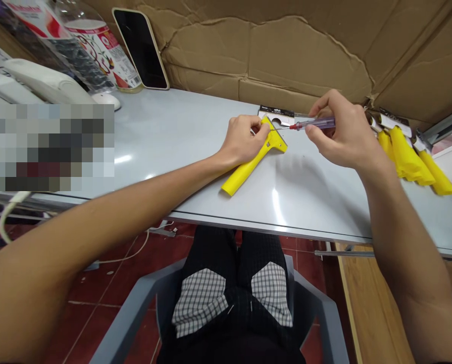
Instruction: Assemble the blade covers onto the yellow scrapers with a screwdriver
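Note:
A yellow scraper (pixel 247 171) lies on the light table, its handle slanting toward me and its wide head away. My left hand (pixel 244 136) pinches the left end of that head between thumb and fingers. In my right hand (pixel 343 131) is a screwdriver (pixel 312 123) with a clear purple handle and a red collar. Its thin shaft points left, and the tip meets the scraper's head close to my left fingertips. Whether the tip sits in a screw is too small to tell. Just behind the head lies a black-and-white packaging card (pixel 277 112).
Several more yellow scrapers (pixel 407 156) with cards lie at the right. A phone (pixel 142 48) leans against the cardboard wall (pixel 271 55), beside plastic bottles (pixel 108 55). White devices (pixel 51 83) stand at the left; the table's front edge (pixel 248 226) runs above my lap.

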The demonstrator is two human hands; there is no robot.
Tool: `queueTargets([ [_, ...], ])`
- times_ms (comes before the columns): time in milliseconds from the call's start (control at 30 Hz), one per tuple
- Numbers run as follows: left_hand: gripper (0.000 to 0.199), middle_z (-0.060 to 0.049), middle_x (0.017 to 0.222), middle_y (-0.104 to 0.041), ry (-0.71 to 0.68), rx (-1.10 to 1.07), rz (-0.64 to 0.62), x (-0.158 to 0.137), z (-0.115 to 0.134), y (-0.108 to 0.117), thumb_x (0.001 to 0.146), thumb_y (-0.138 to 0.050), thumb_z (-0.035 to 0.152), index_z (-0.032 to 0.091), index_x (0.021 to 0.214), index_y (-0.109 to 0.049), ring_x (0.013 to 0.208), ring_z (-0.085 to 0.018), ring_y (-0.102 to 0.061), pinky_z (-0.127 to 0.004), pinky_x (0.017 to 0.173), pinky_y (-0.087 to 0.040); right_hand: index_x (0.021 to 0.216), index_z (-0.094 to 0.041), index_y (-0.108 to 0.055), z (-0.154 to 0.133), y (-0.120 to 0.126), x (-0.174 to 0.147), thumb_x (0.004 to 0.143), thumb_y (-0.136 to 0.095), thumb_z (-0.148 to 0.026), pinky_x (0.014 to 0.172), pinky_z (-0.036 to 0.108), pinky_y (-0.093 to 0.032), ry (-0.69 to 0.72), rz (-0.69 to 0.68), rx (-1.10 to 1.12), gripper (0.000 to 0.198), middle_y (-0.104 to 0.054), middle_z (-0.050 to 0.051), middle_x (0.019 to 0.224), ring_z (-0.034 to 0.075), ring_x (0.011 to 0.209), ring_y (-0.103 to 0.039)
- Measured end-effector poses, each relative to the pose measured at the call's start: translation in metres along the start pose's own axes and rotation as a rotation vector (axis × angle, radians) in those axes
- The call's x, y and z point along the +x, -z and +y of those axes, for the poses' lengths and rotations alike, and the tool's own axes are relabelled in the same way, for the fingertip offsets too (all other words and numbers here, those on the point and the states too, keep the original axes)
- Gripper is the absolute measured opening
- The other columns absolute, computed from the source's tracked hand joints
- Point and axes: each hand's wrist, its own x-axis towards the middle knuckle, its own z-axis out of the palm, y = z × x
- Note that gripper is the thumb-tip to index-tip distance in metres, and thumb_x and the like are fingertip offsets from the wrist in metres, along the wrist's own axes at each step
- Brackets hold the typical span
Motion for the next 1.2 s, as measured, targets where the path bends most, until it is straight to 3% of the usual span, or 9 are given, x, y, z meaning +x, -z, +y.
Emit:
queueTargets([
  [233,0.043,-0.002,0.066,-0.058,0.007,0.058,0.012,0.001,0.003,0.002,0.104,-0.063,0.024,0.024,0.063,-0.050,0.075,-0.020,-0.053,-0.039,0.082,-0.050,0.102,-0.030,-0.060,0.003,-0.004,0.001,0.107,-0.072,-0.053,0.084,0.051,-0.056,-0.024,-0.037,0.037,0.027,-0.068,0.002,0.069,0.028,0.065,-0.065],
  [467,0.043,-0.002,0.065,-0.058,0.002,0.068,0.009,0.001,0.004,0.002,0.104,-0.064,0.026,0.025,0.063,-0.050,0.074,-0.020,-0.054,-0.040,0.083,-0.050,0.091,-0.030,-0.069,0.014,-0.010,0.004,0.113,-0.055,-0.069,0.075,0.048,-0.056,0.028,0.004,-0.018,0.047,-0.062,0.003,0.062,0.030,0.069,-0.066],
  [733,0.038,-0.003,0.067,-0.060,-0.017,0.050,0.017,0.002,-0.001,0.001,0.103,-0.064,0.031,0.025,0.067,-0.053,0.077,-0.021,-0.056,-0.039,0.081,-0.052,0.106,-0.034,-0.067,-0.001,-0.002,-0.001,0.103,-0.073,-0.047,0.084,0.053,-0.058,0.001,-0.057,-0.030,0.014,-0.075,0.006,0.084,0.030,0.073,-0.062],
  [967,0.040,-0.002,0.064,-0.055,-0.016,0.042,0.023,0.002,-0.001,0.002,0.103,-0.065,0.030,0.025,0.065,-0.051,0.076,-0.021,-0.054,-0.040,0.083,-0.053,0.089,-0.030,-0.067,0.010,-0.010,0.003,0.107,-0.069,-0.053,0.081,0.047,-0.054,0.020,0.042,-0.006,0.030,-0.073,0.006,0.079,0.029,0.075,-0.069],
  [1200,0.038,-0.002,0.065,-0.058,-0.008,0.026,0.004,0.002,0.002,0.002,0.103,-0.065,0.031,0.025,0.067,-0.052,0.077,-0.021,-0.057,-0.039,0.083,-0.053,0.108,-0.030,-0.063,0.002,-0.004,0.001,0.116,-0.058,-0.056,0.084,0.047,-0.055,0.012,0.036,0.037,0.027,-0.067,0.000,0.070,0.026,0.067,-0.064],
])
